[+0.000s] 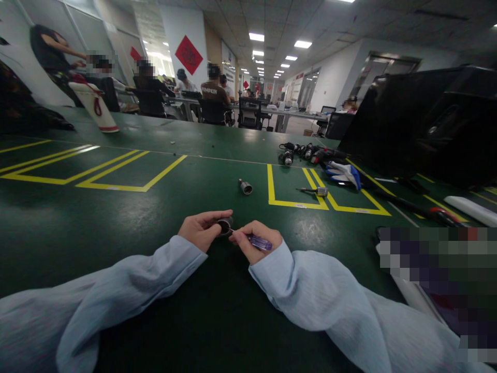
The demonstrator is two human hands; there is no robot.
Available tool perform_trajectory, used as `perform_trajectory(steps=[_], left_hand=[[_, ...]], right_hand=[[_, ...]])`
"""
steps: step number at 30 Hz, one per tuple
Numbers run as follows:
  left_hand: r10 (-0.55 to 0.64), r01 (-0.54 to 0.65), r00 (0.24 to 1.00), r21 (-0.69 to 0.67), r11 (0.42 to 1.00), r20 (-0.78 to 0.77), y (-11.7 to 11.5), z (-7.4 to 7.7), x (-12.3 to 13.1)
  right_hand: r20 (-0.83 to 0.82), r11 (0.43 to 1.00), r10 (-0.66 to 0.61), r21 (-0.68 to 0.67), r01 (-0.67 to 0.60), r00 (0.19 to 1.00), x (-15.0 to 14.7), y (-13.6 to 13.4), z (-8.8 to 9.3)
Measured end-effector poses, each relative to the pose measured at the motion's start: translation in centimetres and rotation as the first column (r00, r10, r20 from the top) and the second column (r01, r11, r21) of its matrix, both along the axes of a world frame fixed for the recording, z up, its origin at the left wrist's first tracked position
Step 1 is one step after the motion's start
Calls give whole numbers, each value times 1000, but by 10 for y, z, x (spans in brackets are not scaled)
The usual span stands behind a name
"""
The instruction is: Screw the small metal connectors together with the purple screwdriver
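My left hand (201,231) is closed around a small round dark cup-like metal part (224,226), its hollow end turned toward my right hand. Between the fingers of my right hand (258,239) is a screwdriver (259,242) with a purple see-through handle. Its thin shaft points left, and the tip reaches the opening of the round part; whether it touches inside is too small to tell. Just beyond both hands, a similar metal piece with a narrow stem (245,187) lies on the green table (209,171).
Right of centre, another screwdriver (318,191) lies across yellow tape lines. Behind it are dark metal parts with cables (289,155) and a blue-white glove (345,174). A white cup (95,106) stands far left; a black monitor (419,114) is at right. People sit at desks beyond.
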State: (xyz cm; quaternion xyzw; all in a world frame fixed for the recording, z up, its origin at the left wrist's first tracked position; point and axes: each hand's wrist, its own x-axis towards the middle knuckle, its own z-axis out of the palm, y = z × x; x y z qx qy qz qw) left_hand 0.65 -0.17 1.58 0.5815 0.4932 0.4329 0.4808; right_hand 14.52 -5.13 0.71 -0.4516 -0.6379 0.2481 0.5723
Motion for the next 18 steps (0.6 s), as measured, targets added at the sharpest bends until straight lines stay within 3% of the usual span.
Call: perform_trajectory(steps=[10,15,18], left_hand=[[2,-1,997,-9,1000,76,4,-3,2],[-1,0,998,24,1000,59,11,-8,0],[74,-78,997,106,991,38,29,-9,-5]], right_hand=[[194,996,-36,90,19,980,1,-2,2],[128,996,-38,81,28,991,2,-4,3],[80,995,-23,98,15,997,2,-5,4]])
